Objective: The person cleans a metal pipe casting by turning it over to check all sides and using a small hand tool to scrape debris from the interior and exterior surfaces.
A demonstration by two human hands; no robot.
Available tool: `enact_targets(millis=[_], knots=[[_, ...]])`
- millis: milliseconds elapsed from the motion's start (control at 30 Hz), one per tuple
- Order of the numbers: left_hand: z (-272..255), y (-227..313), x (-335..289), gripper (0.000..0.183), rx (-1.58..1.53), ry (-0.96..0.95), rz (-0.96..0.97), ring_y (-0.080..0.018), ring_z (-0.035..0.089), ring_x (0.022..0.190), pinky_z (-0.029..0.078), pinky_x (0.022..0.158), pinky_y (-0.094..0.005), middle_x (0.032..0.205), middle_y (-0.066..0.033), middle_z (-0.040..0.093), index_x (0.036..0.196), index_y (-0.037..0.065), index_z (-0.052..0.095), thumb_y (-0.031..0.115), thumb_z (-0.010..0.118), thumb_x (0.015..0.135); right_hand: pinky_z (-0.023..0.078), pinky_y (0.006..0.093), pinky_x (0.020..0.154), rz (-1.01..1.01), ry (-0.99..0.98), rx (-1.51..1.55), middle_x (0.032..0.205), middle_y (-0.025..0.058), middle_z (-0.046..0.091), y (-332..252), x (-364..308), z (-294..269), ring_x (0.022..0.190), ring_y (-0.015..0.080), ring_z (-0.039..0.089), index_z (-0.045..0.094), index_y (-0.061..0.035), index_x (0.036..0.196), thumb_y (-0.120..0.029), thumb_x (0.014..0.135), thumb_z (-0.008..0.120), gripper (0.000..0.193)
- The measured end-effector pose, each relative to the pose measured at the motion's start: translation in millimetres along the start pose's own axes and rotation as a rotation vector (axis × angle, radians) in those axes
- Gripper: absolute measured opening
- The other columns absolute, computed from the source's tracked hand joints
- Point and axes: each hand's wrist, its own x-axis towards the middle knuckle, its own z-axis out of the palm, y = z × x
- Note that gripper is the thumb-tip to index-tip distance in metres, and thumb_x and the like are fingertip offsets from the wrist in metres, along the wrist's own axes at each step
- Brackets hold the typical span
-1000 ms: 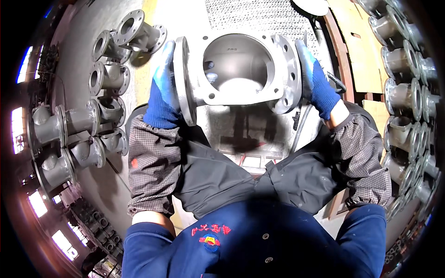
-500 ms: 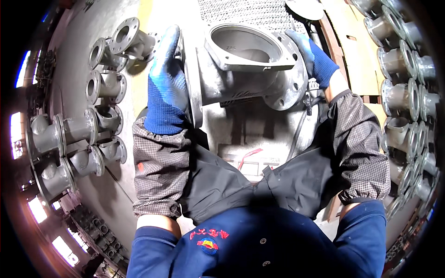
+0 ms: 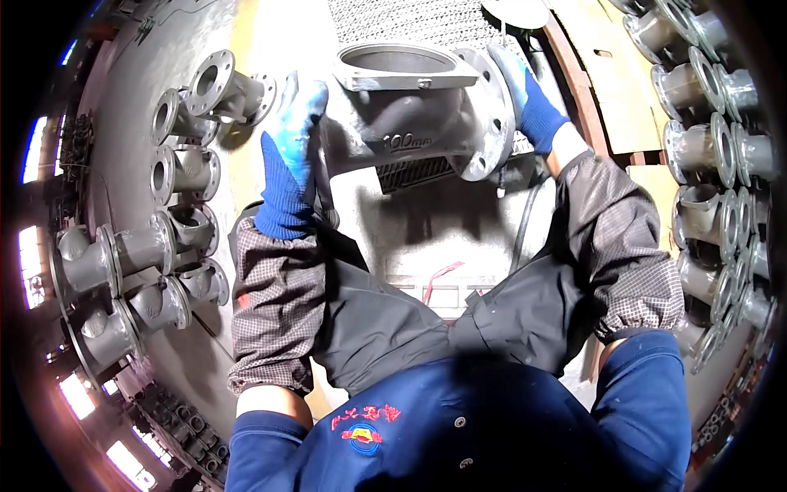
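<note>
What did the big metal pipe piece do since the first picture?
The big grey valve body was tipped and carried away from the person, so its square opening now faces more sideways. The left hand and right hand kept hold of its round flanges. The rows of smaller valves stayed put.

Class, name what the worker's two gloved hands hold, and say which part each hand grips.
A large grey valve body: left hand on its left flange, right hand on its right flange.

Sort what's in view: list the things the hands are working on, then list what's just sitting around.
In hand:
- large grey flanged valve body, gripped at its two end flanges
- left hand, blue glove
- right hand, blue glove

Lying about:
- smaller flanged castings at left
- row of castings at right
- metal mesh
- hose
</note>
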Motion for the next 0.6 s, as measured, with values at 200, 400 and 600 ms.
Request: enact_targets(millis=[200,400,600], knots=[[-13.8,-4.3,4.0,0.034,-0.016,0.129,-0.154,-0.0157,0.052,0.105,0.037,0.095,-0.0282,0.112,-0.0074,0.058,0.117,0.0,0.055,0.021,0.049,0.091,0.043,0.0338,0.087,0.691,0.383,0.942,0.114,0.0123,0.054,-38.5,-18.9,44.2,0.099,0.022,0.053,0.047,-0.0026,0.124,-0.051,0.09,0.04,0.059],[-0.3,3.8,-1.9,0.042,-0.161,0.106,-0.098,-0.0184,0.044,0.119,0.033,0.102,-0.0303,0.129,-0.0097,0.047,0.129,0.002,0.044,0.027,0.041,0.095,0.049,0.0375,0.082,0.866,0.305,1.058,0.11,0.0139,0.057,-50.7,-26.3,35.1,0.095,0.0247,0.058,0.047,-0.003,0.123,-0.052,0.09,0.037,0.06],[-3.5,10.5,-8.3,0.04,-0.266,0.103,-0.089,-0.0174,0.044,0.118,0.031,0.103,-0.03,0.128,-0.0092,0.048,0.126,0.001,0.046,0.025,0.044,0.094,0.05,0.0355,0.08,0.82,0.13,1.04,0.101,0.0143,0.058,-55.9,-27.2,25.2,0.09,0.0236,0.058,0.049,0.0002,0.116,-0.043,0.093,0.034,0.051]])
